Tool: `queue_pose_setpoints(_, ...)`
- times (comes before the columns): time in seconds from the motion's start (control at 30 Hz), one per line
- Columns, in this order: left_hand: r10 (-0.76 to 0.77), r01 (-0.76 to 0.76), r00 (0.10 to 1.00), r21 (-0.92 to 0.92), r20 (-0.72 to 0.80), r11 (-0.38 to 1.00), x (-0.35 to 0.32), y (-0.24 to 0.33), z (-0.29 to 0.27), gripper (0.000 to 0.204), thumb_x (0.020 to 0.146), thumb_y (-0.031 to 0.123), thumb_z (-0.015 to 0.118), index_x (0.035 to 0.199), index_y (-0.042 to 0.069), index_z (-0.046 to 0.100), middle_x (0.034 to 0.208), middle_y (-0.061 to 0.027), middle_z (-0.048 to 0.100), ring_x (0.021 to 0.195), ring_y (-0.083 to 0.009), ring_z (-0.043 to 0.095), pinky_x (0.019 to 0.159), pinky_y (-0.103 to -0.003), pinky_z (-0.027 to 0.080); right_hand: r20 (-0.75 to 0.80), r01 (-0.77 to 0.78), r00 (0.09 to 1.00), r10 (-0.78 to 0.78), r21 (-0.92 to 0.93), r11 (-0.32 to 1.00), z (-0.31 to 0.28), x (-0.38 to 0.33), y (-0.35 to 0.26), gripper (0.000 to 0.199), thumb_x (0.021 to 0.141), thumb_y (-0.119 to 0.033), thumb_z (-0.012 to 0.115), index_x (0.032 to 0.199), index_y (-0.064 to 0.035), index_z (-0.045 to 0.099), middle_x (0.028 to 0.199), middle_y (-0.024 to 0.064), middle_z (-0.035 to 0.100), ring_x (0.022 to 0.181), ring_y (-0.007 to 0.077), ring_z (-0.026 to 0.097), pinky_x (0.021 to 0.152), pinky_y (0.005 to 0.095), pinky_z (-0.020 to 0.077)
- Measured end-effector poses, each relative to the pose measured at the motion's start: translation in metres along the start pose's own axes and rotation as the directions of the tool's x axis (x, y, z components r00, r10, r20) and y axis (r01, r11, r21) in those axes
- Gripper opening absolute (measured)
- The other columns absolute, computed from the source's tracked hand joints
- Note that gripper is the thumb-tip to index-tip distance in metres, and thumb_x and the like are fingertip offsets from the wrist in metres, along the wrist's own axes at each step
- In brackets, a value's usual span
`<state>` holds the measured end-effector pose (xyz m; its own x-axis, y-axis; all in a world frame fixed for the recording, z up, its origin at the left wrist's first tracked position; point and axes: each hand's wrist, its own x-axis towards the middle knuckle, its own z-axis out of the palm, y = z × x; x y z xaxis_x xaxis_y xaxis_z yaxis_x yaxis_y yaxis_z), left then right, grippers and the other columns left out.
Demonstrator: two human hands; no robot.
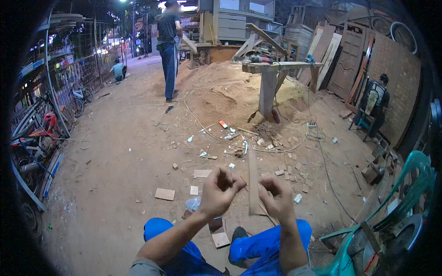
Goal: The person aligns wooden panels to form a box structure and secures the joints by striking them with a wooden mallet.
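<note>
My right hand [278, 200] pinches a thin, flat wooden strip [253, 181] that stands nearly upright in front of me. Close to the strip's left side is my left hand [220, 192], its thumb and forefinger pressed together. A small orange-brown edge shows by those fingertips, too little of it to name. Below the hands, between my knees in blue trousers, lie a wooden piece [220, 237] and a crumpled clear plastic bag [193, 203]. Flat wooden offcuts [165, 194] rest on the ground ahead of my left hand.
A rough wooden workbench [281, 67] stands ahead amid sawdust, a power tool [261, 59] on it. A cable and power strip [312, 125] lie on the ground. A green plastic chair [343, 260] is at right. Other people are nearby: one standing [168, 41], one seated [375, 103], one crouching [118, 70].
</note>
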<state>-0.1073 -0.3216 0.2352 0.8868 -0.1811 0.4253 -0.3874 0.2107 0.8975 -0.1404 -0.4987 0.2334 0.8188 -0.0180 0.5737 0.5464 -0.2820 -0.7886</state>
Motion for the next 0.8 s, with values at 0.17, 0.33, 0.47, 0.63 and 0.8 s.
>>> queue_pose_setpoints(0.17, -0.187, 0.180, 0.965, -0.057, -0.185, 0.982, 0.000, -0.047, -0.010, 0.027, 0.085, 0.000, 0.074, 0.088, 0.007, 0.049, 0.080, 0.0014, 0.058, 0.074, -0.0055, 0.055, 0.065, -0.022, 0.047, -0.019, 0.021, 1.000, -0.024, -0.119, 0.993, 0.020, 0.002, 0.039, 0.013, 0.090, -0.011, 0.068, 0.093, 0.0015, 0.068, 0.072, 0.0022, 0.064, 0.065, 0.0075, 0.059, 0.059, 0.0243, 0.0468)
queue_pose_setpoints(0.33, -0.153, 0.112, 0.963, -0.185, -0.221, 0.976, 0.007, -0.045, -0.015, 0.027, 0.087, -0.001, 0.070, 0.085, 0.009, 0.044, 0.080, 0.0003, 0.060, 0.070, -0.0047, 0.052, 0.062, -0.022, 0.044, 0.039, -0.126, 0.992, 0.122, 0.097, 0.987, 0.025, 0.006, 0.023, 0.014, 0.093, -0.011, 0.067, 0.096, 0.0024, 0.067, 0.075, 0.0002, 0.064, 0.068, 0.0043, 0.056, 0.059, 0.0214, 0.0458)
queue_pose_setpoints(0.47, -0.120, 0.055, 0.970, -0.292, -0.209, 0.955, 0.002, -0.032, -0.018, 0.032, 0.088, -0.002, 0.070, 0.085, 0.010, 0.041, 0.079, -0.0022, 0.060, 0.069, -0.0057, 0.052, 0.061, -0.022, 0.044, -0.025, -0.024, 0.999, 0.028, 0.138, 0.990, 0.039, 0.013, 0.017, 0.013, 0.090, -0.008, 0.068, 0.095, 0.0036, 0.068, 0.073, 0.0045, 0.067, 0.065, 0.0065, 0.060, 0.057, 0.0239, 0.0470)
queue_pose_setpoints(0.63, -0.250, 0.173, 0.946, -0.334, -0.206, 0.927, 0.007, -0.060, -0.039, 0.032, 0.088, -0.002, 0.070, 0.085, 0.010, 0.041, 0.077, -0.0021, 0.060, 0.075, -0.0089, 0.061, 0.064, -0.022, 0.049, -0.027, -0.093, 0.995, 0.095, 0.058, 0.994, 0.052, 0.017, 0.022, 0.013, 0.089, -0.010, 0.069, 0.094, 0.0029, 0.068, 0.075, 0.0046, 0.068, 0.065, 0.0079, 0.061, 0.059, 0.0242, 0.0494)
queue_pose_setpoints(0.8, -0.214, 0.148, 0.941, -0.248, -0.263, 0.957, 0.000, -0.041, -0.029, 0.030, 0.088, -0.001, 0.070, 0.086, 0.009, 0.043, 0.079, -0.0029, 0.061, 0.067, -0.0072, 0.055, 0.065, -0.021, 0.050, -0.005, -0.057, 0.998, 0.058, 0.134, 0.989, 0.052, 0.014, 0.022, 0.013, 0.090, -0.010, 0.067, 0.096, 0.0019, 0.068, 0.076, 0.0051, 0.069, 0.067, 0.0072, 0.062, 0.060, 0.0243, 0.0505)
